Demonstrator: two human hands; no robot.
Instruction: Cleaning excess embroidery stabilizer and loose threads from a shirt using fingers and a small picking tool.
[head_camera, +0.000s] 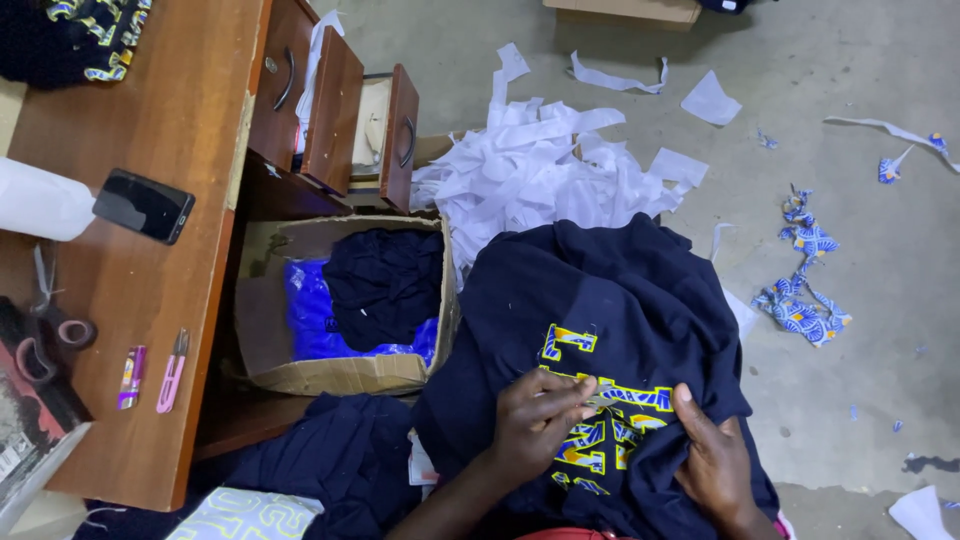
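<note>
Head view. Dark navy shirt (610, 300) spread over the lap, just right of the cardboard box (340, 375), yellow-and-blue letters (600, 410) facing up. Left hand (540, 420) pinched shut at the fingertips on something small and pale at the letters, perhaps a backing strip or a thread; too small to tell which. Right hand (715, 455) pressed flat on the shirt, right of the letters, fingers together, gripping nothing.

Best done slowly: cloth kept taut under the flat hand, pull kept low and close to the surface, one letter edge at a time. Likely risk: a letter edge lifting with the scrap.

Left of the box, a wooden desk (150, 130) with a phone (144, 205), scissors (45, 320) and a pink thread snipper (172, 372). Behind the shirt, a heap of white strips (540, 170) on the concrete floor (860, 400).
</note>
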